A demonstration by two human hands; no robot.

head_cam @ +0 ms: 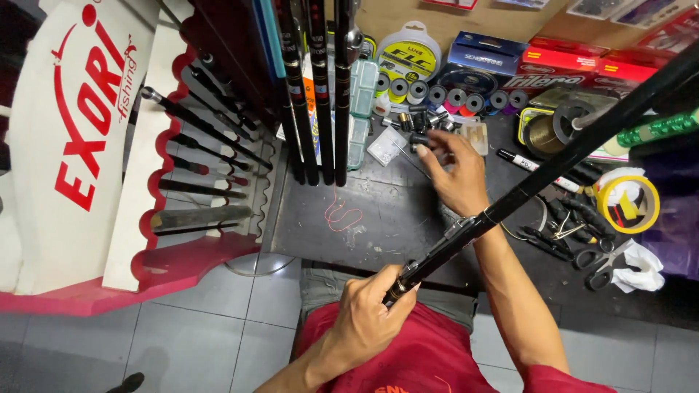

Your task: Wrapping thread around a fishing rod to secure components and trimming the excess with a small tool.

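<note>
We see the left hand (368,316), low in the frame's centre, closed around the butt of a black rod (539,182), steadying it so the shaft runs diagonally to the upper right corner. The right hand (453,173), at centre, reaches over the bench (378,218) with fingertips pinching a small dark part (421,140), drawn from the clutter of spools (451,97) beyond. The rod looks glossy, slim, with a metal reel seat near the grip. Scissors (593,266) lie right; a rack (204,167) stands left.
</note>
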